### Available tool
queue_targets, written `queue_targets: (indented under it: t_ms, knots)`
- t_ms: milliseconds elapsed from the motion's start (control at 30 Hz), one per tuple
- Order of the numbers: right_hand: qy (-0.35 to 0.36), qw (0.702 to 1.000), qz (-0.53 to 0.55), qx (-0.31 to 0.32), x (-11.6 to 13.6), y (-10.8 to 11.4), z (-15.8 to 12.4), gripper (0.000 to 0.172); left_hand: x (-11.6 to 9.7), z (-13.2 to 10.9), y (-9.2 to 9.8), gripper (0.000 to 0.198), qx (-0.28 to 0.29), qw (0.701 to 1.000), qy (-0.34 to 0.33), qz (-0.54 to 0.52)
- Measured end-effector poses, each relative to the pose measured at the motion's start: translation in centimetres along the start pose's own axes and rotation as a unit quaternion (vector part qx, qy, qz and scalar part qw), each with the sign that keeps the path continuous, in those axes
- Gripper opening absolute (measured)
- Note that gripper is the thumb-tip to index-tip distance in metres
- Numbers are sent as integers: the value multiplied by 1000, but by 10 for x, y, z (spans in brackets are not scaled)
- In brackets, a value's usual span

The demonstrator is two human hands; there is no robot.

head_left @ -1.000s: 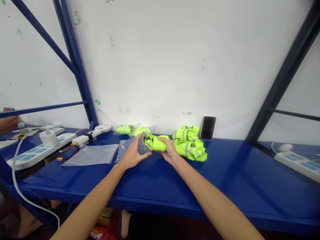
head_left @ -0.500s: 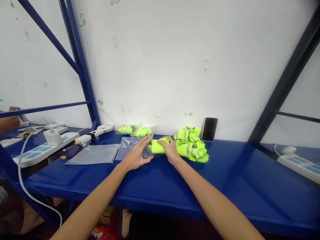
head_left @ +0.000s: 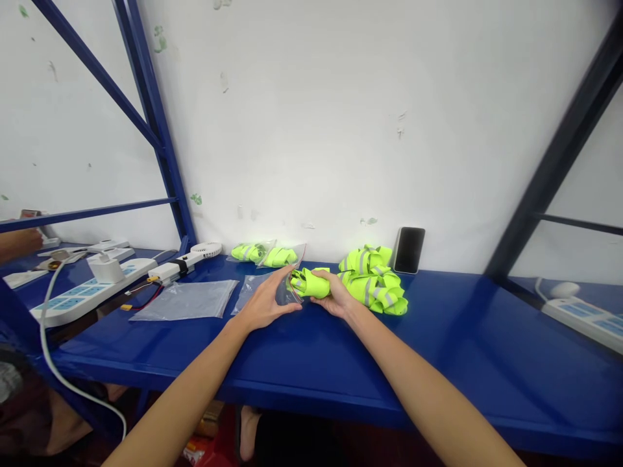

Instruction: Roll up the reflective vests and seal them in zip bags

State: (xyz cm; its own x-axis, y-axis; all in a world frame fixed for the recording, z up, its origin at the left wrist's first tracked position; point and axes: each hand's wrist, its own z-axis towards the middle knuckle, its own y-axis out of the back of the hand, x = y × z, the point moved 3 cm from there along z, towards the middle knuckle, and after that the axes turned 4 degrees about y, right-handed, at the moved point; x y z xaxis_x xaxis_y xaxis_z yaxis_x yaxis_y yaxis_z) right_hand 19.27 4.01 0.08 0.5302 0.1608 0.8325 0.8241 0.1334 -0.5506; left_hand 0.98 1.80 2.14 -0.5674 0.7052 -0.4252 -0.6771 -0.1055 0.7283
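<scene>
**Neon-yellow roll (head_left: 315,284) held at the mouth of a clear bag (head_left: 249,287), centre of the frame**

Nearest, at the bottom centre, a foot (head_left: 248,433) shows beneath the front edge of the blue surface (head_left: 311,350). A white cable (head_left: 48,360) hangs in a curve at the lower left.

In the middle of the frame, the left hand (head_left: 267,303) has its grip spread, thumb and fingers wide apart, touching the bag around its mouth. The right hand (head_left: 335,295) has its grip clamped on the roll, thumb on top and fingers below. The roll lies just above the surface, its left end at the bag's mouth; whether any of it is inside, I cannot tell.

Left of the bag, a flat clear pouch (head_left: 182,301) lies on the surface. Farther left are a power strip (head_left: 73,303) with a white charger (head_left: 106,268) plugged in. A second power strip (head_left: 581,319) sits at the right edge.

Just right of the right hand is a heap of neon-yellow fabric (head_left: 372,285) with grey bands. Behind the left hand, two filled bags (head_left: 281,257) lie near the wall (head_left: 311,117). A phone (head_left: 409,250) leans there, right of centre. At the far left, another person's arm (head_left: 19,244) shows.
</scene>
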Motion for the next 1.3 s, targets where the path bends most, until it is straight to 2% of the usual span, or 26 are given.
queue_targets:
  t_ms: [100,300,467,567,700,833,1033,1200,1300]
  knots:
    - [-17,999,19,34,1,0,-1,22,1,0,-2,87,6,1000,1,-10]
    - [-17,999,-26,21,-2,-1,-1,25,0,-1,-3,82,-4,1000,-4,10]
    - [79,984,-154,-33,-3,3,4,30,-6,-2,-4,74,3,998,-35,49]
    - [113,970,-209,-56,-4,4,5,32,-5,-3,-6,70,13,997,-41,72]
    - [181,940,-274,-91,-4,5,4,34,0,-3,-8,71,8,994,-37,99]
    - [249,909,-312,-116,-1,7,5,33,3,-1,-8,73,-14,994,-38,105]
    - [287,898,-309,-128,0,3,2,40,-2,1,-5,69,-64,983,-93,146]
    - [315,884,-319,-135,2,-4,-3,52,-4,0,0,67,-130,970,-103,178]
    - [316,880,-323,-149,5,-5,-4,48,-7,-1,-1,59,-149,963,-128,185]
